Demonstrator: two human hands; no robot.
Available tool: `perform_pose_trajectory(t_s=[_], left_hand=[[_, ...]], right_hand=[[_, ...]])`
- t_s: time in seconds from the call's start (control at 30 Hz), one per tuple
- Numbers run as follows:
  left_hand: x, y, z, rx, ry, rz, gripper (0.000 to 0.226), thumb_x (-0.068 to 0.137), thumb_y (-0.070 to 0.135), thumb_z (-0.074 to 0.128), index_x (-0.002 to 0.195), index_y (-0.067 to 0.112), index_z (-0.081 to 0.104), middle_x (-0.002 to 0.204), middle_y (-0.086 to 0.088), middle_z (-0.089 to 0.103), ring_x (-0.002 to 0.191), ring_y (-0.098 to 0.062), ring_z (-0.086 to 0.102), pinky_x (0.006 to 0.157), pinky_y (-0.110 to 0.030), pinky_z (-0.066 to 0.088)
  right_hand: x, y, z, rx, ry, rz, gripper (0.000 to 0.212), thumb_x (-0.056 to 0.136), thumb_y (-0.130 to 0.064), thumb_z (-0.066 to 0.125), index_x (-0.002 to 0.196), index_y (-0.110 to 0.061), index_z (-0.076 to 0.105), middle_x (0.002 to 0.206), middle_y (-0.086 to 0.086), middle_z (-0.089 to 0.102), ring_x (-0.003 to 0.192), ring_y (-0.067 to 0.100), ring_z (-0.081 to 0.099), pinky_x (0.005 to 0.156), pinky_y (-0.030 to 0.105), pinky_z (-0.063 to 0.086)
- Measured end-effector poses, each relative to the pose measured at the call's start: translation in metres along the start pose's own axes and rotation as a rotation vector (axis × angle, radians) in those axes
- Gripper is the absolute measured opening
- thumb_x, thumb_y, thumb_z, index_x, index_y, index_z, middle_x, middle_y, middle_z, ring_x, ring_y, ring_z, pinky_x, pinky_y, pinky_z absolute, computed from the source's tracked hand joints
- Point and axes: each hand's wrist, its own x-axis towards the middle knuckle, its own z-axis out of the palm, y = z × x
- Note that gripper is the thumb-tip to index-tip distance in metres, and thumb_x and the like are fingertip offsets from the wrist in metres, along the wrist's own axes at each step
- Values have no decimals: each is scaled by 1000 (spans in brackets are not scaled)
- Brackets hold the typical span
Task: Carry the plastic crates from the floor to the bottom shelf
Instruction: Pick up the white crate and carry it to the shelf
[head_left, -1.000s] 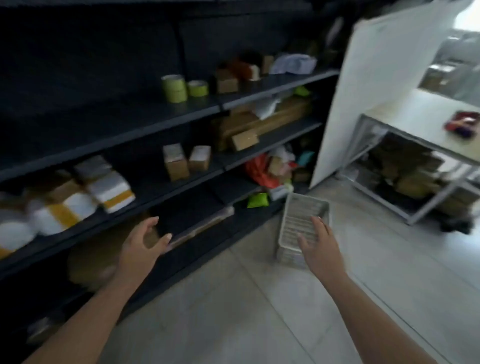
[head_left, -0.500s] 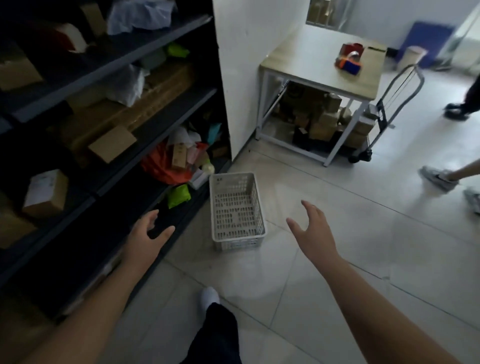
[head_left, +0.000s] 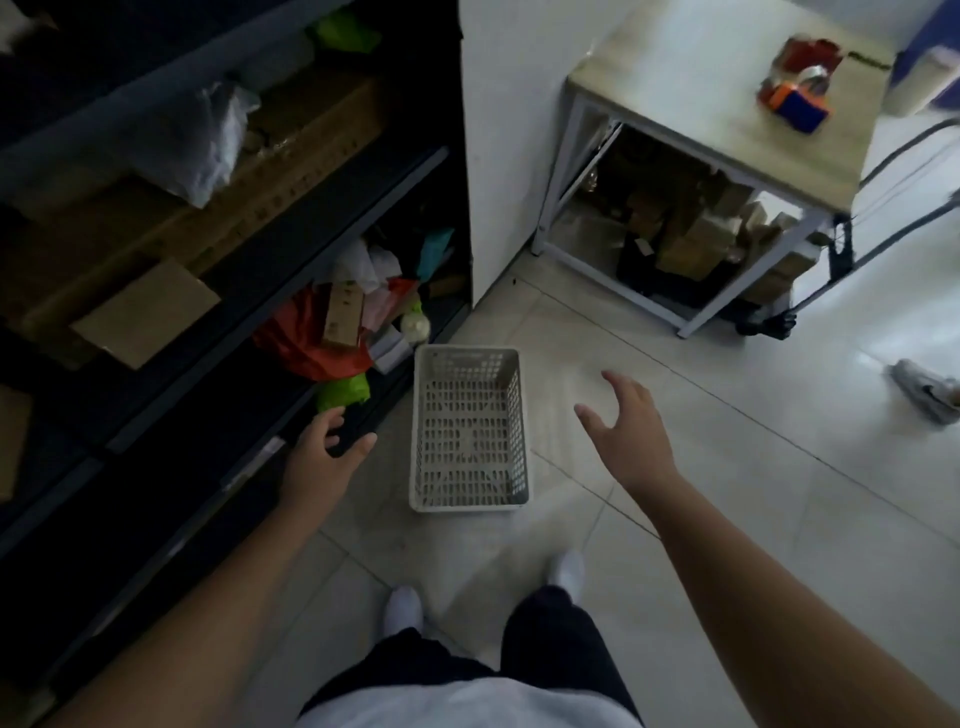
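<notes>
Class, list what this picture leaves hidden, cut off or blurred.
Head view: bottom shelf, beyond the left hand, too dark to judge free space.
Head view: boxes under the table, blurred and shaded by its top.
Head view: shoe, cut off by the right edge.

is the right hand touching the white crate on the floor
Apart. The head view shows a strip of bare floor tile between the right hand and the crate; the hand's fingers are spread and hold nothing.

Tiled floor (head_left: 727, 467), white plastic crate (head_left: 467, 431) standing on it
</notes>
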Motion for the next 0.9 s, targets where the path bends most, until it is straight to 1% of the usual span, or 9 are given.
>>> perform_pose_trajectory(t_s=[0.2, 0.27, 0.33, 0.4, 0.47, 0.53, 0.67, 0.8, 0.9], left_hand=[[41, -24, 86, -102, 110, -277, 64, 82, 48, 73, 137, 24, 50, 129, 6, 56, 114, -16, 57, 91, -40, 49], [49, -34, 122, -169, 210, -404, 63, 82, 45, 75, 135, 21, 52, 127, 3, 57, 113, -17, 58, 93, -36, 47], [59, -45, 162, -230, 310, -507, 59, 81, 43, 77, 131, 22, 53, 125, 5, 58, 108, -14, 58, 88, -25, 45], [69, -62, 206, -262, 366, -577, 57, 82, 39, 77, 132, 25, 53, 124, 7, 57, 106, -11, 57, 86, -22, 43], [79, -85, 250, -289, 417, -653, 59, 83, 34, 77, 135, 19, 52, 128, 3, 58, 112, -17, 58, 94, -30, 44], [91, -110, 293, -325, 512, -741, 61, 83, 28, 78, 136, 12, 52, 132, -5, 59, 112, -23, 59, 90, -32, 44], [121, -173, 376, -434, 706, -962, 73, 81, 34, 78, 143, 13, 44, 138, -10, 53, 105, -20, 56, 84, -31, 40], [155, -242, 450, -523, 836, -1225, 92, 78, 48, 77, 151, 11, 33, 151, -19, 42, 129, -36, 49, 100, -42, 42], [172, -289, 492, -632, 804, -1361, 74, 87, 46, 68, 142, 3, 45, 144, -22, 50, 128, -41, 50, 103, -47, 43]], right_hand=[[149, 19, 43, -113, -166, -165, 62, 90, -45, 59, 144, -22, 40, 148, 8, 42, 131, 28, 45, 100, 41, 42], [199, 27, 66, -135, -252, -223, 62, 90, -45, 58, 144, -21, 40, 148, 7, 42, 129, 29, 46, 99, 42, 43], [250, 37, 94, -147, -296, -284, 61, 90, -46, 58, 143, -21, 40, 147, 8, 44, 129, 30, 47, 99, 42, 43], [297, 48, 129, -171, -329, -361, 60, 90, -45, 57, 143, -23, 40, 145, 7, 45, 127, 29, 48, 97, 42, 44], [337, 63, 170, -203, -375, -426, 59, 90, -43, 58, 143, -23, 39, 146, 7, 44, 127, 29, 47, 97, 42, 44], [373, 80, 216, -234, -432, -458, 59, 90, -41, 58, 144, -24, 39, 147, 7, 42, 129, 30, 46, 98, 44, 44], [429, 119, 316, -345, -540, -511, 61, 89, -34, 59, 145, -21, 37, 148, 11, 39, 128, 35, 45, 101, 49, 44], [479, 146, 410, -422, -566, -593, 63, 88, -35, 62, 145, -17, 40, 147, 15, 40, 128, 38, 45, 102, 49, 42], [510, 157, 470, -472, -560, -644, 66, 88, -40, 61, 146, -19, 37, 148, 15, 40, 127, 38, 46, 102, 48, 42]])
